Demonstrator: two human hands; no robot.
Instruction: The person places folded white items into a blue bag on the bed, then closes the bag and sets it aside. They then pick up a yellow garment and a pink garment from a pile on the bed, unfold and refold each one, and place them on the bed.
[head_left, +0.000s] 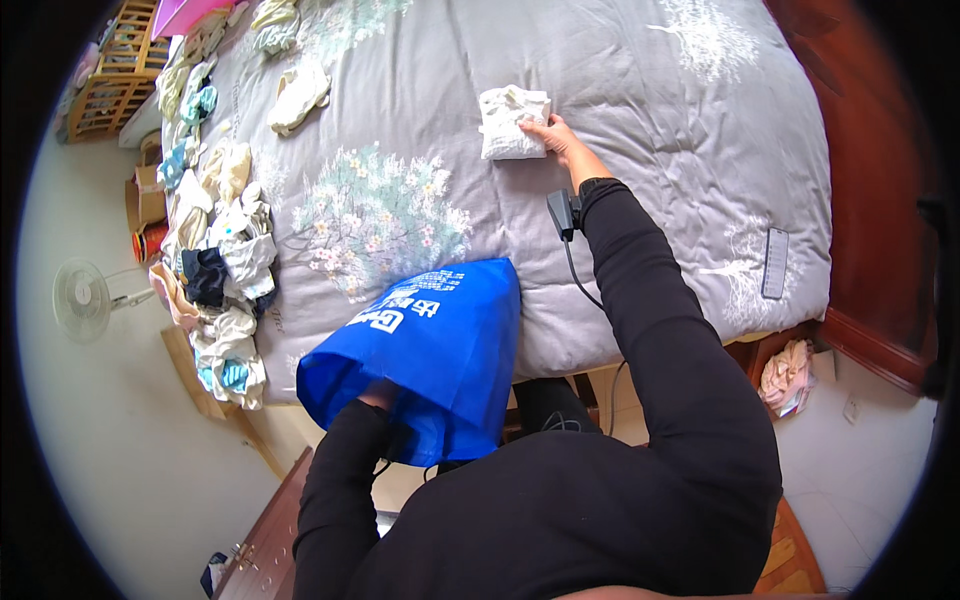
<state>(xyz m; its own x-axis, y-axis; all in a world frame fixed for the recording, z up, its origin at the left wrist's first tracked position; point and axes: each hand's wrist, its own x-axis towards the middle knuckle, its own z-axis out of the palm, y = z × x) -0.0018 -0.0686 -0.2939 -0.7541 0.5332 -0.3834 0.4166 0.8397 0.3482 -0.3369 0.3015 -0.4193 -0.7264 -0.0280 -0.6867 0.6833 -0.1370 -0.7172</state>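
Observation:
My right hand (557, 140) rests on the right edge of a folded white garment (513, 124), its fingers on top and the thumb at the upper right corner. The garment lies on the grey patterned bedding (600, 67). My left hand (379, 394) reaches inside the mouth of a blue fabric bag (457, 360); its fingers are hidden in there. White writing marks the bag, which lies at the near edge of the bed.
Piled loose clothes (244, 255) line the bed's left side. Another white garment (298, 97) lies nearer the middle, and a phone (775, 262) at the right. A fan (82, 298) stands beyond the left edge. A cable runs from my right wrist.

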